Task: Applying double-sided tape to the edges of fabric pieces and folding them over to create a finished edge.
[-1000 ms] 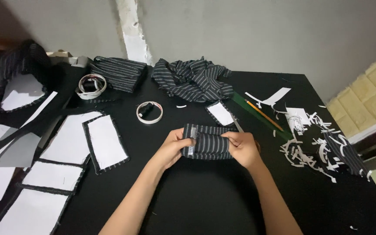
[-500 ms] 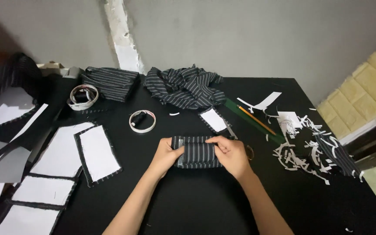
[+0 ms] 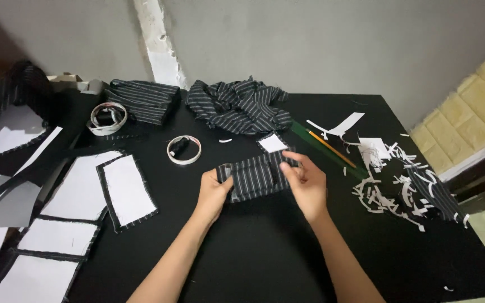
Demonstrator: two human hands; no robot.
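A folded striped fabric piece (image 3: 255, 175) is grasped at its ends by the left hand (image 3: 215, 193) and right hand (image 3: 305, 185), forearms angled inward, just beside the tape roll (image 3: 184, 150).

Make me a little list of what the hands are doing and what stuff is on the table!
left hand: grips the left end of the striped fabric piece
right hand: pinches its right end
table: black
near the hands: tape roll, pencil
left side: white-faced fabric panels
right side: paper scraps
back: striped cloth pile

Dim, even indoor light, soft shadows, slight blur, mild wide-angle edge distortion
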